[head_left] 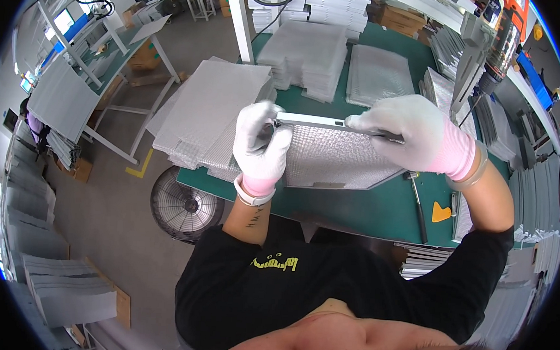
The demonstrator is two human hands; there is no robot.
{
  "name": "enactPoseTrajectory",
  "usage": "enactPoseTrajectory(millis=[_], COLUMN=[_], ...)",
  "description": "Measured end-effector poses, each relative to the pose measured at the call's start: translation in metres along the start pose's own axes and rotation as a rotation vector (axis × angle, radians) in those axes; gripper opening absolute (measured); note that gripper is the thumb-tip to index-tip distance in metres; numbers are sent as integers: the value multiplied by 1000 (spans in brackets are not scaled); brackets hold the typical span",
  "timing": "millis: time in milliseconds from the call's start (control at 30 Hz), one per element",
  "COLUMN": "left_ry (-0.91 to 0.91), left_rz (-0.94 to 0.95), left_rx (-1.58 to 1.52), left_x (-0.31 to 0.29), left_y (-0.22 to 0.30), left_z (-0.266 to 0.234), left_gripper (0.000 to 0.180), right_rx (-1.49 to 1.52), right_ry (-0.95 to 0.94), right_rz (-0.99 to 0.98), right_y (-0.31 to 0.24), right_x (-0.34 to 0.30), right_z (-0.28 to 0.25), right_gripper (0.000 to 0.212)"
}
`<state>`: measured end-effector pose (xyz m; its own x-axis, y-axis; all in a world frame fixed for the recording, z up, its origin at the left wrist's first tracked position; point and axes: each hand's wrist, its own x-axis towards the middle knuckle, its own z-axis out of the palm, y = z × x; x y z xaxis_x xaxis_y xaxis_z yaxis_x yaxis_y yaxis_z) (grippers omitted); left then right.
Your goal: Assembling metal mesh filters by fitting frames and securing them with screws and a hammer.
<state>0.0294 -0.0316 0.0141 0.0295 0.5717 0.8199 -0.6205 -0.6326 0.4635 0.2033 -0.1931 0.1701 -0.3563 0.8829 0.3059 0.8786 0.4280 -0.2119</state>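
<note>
From here I have the left hand point(263, 142) pinching one end of the top rail of a silver framed mesh panel point(338, 154), and the right hand point(409, 131) pinching the other; the panel hangs between them over the green worktop point(385, 220). Below the right hand I see a hammer point(419, 208) and an orange scraper point(441, 212).

Rough metallic-looking panel point(335, 156), smooth matt tabletop point(348, 210), cloth gloves point(412, 128)
</note>
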Motion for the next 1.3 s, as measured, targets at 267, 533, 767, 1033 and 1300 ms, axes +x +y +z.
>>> enactPoseTrajectory(millis=[267, 533, 767, 1033, 1300], left_ry=[-84, -112, -96, -213, -328], left_rz=[-68, -60, -8, 42, 88], left_rx=[-87, -78, 45, 13, -207], left_x=[1, -1, -7, -12, -7], left_y=[1, 1, 1, -6, -9], left_z=[2, 0, 1, -5, -6], left_gripper=[26, 25, 29, 32, 33], right_rx=[-3, -58, -317, -321, -224], right_ry=[-15, -80, -71, -46, -43], right_rz=[11, -49, 51, 38, 144], right_y=[-5, -6, -13, -26, -13], right_x=[41, 58, 57, 49, -21], right_z=[25, 34, 54, 42, -2], right_gripper=[25, 19, 21, 24, 20])
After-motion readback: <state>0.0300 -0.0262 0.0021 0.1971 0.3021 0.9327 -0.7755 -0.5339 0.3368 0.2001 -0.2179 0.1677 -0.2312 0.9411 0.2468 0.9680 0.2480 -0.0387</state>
